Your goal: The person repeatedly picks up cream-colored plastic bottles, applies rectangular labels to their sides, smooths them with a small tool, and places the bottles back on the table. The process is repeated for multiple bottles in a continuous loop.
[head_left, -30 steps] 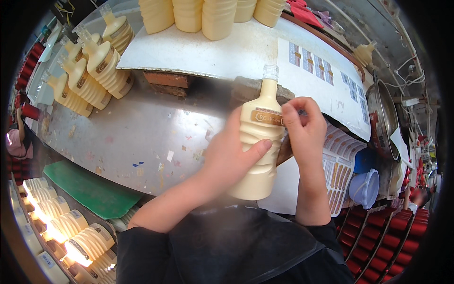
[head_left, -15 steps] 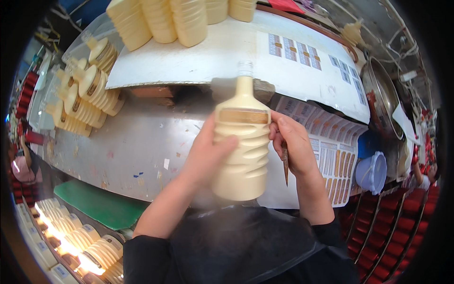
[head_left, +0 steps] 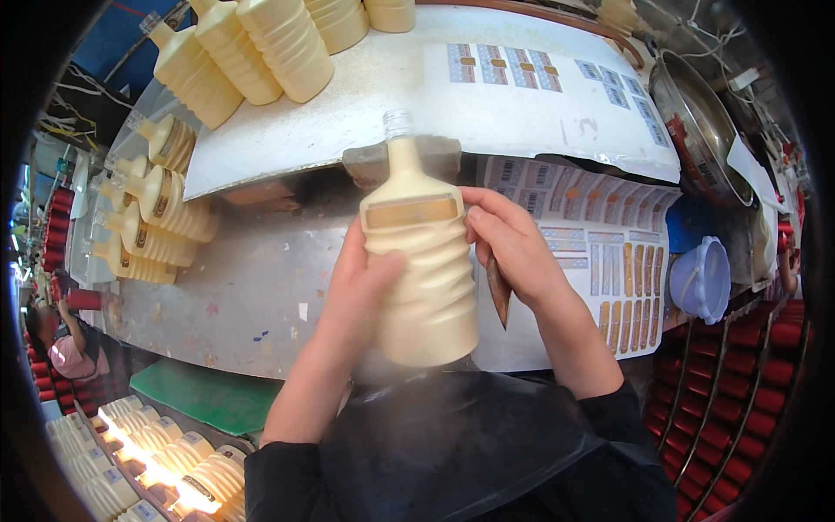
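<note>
Head view, cream ribbed bottle (head_left: 424,270), tan label, clear neck

light: bright, even daylight | glare: lit bottles (head_left: 187,474) lower left | blur: slight on held bottle (head_left: 422,261) | edges: fisheye bend, black rim

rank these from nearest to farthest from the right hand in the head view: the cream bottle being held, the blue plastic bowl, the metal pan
1. Cream bottle: touching the right hand, on its left side.
2. Blue plastic bowl: out to the right, at the table edge.
3. Metal pan: farthest, up at the right, beyond the label sheets.
</note>
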A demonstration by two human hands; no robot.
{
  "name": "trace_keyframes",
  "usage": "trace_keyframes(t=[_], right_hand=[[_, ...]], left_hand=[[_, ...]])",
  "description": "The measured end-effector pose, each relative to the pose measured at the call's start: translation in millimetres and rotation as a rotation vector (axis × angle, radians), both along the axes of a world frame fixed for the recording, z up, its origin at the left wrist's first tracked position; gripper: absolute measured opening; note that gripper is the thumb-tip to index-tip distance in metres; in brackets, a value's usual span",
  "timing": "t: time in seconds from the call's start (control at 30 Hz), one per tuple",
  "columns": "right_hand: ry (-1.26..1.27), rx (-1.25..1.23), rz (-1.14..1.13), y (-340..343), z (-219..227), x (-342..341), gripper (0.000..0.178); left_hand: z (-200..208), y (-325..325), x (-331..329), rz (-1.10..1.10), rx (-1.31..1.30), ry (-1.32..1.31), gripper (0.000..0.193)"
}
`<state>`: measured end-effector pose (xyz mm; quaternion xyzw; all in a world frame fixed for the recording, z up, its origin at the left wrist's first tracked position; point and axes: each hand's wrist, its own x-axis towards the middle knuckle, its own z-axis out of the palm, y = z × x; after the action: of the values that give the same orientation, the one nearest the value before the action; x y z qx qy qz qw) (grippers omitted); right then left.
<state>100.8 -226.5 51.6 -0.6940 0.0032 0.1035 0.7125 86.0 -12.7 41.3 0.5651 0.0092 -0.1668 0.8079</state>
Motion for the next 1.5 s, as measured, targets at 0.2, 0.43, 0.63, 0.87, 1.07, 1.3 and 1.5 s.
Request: trace_keyframes(t=[0.2,0.43,0.63,0.87,1.07,1.3,1.5], right_hand=[[-0.069,-0.039,0.049,0.2,-7.6,14.0,0.042],[-0.02,0.02,0.047,9.5,-5.1,17.5,0.042],[-0.018,0.057,0.03,9.9,-5.4,14.4,0.042],[-0.013,0.038,0.028,9.8,-4.8,16.5,0.041],[-0.01,0.031,-0.001,9.8,-14.2,12.9,0.041],[0.047,0.217,-0.228,-13.9,9.3,26.0,0.036],[-0.31,-0.145,-0.281,19.4,22.8,-7.0,0.03]], left_hand=[[9.3,-3.3,12.3,0.156,0.021,0.059,0.066],[-5.4,-6.5,26.3,0.139,0.069,0.08,0.056],[-11.5,-4.5,25.1,0.128,0.079,0.022,0.053],[-11.1,-5.0,25.0,0.117,0.09,0.007,0.053],[-10.0,-5.2,25.8,0.114,0.108,-0.001,0.053],[-6.3,-8.2,25.6,0.13,0.106,-0.011,0.052],[-5.8,-7.4,25.9,0.107,0.112,-0.025,0.05]])
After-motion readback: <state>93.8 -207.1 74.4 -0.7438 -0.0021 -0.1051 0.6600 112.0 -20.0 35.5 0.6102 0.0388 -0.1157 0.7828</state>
